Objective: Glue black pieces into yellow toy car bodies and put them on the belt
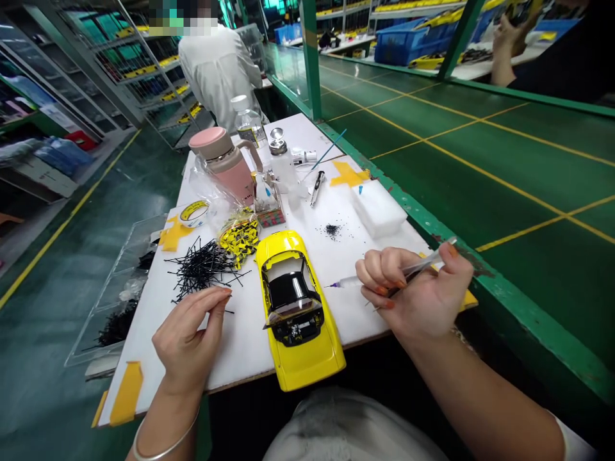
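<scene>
A yellow model car body [307,355] lies on the white work board, its nose toward me, with a dark interior and a clear windscreen piece tilted at the opening. Left of it, my left hand [192,336] is pinched shut at the fingertips on a tiny black part, just in front of a heap of thin black stick parts [202,266]. To the right of the car, my right hand [416,288] is closed round a clear syringe [350,282]. Its purple-based needle points left toward the car. A thin pointed tip also shows under those fingers; its kind is unclear.
Behind the car stand a bag of yellow-black pieces [240,238], a pink mug [228,166], a pump bottle [283,163] and a utility knife [318,187]. Black specks [332,229] lie near a white foam block [379,210]. A green-framed conveyor [432,128] runs alongside; a co-worker [218,70] stands beyond.
</scene>
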Available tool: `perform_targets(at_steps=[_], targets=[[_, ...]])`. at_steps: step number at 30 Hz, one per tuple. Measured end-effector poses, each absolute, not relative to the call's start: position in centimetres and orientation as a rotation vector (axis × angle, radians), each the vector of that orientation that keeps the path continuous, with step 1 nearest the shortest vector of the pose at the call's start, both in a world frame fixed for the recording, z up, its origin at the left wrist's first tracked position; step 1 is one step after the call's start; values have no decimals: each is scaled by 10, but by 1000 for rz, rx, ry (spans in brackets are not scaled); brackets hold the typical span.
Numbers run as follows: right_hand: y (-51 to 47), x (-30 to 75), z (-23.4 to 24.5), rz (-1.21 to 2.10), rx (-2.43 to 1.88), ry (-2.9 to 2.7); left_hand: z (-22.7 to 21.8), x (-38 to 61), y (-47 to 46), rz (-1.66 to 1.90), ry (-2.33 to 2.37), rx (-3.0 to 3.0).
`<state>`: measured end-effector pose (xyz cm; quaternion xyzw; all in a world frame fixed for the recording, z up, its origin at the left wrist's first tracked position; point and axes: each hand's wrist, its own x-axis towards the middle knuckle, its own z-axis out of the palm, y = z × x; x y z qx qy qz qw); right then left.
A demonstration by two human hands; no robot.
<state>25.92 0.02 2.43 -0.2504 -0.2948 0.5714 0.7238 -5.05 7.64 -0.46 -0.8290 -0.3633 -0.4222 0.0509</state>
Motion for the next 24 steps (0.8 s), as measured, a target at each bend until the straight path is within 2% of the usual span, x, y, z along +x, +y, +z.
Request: perform_targets(at_steps=[18, 24], targets=[[2, 254, 24, 1256, -591, -674, -6, -51, 76, -1321, -1125, -2523], [-1, 288, 41, 1072, -573, -567, -5, -51, 76, -1325, -1107, -2521]])
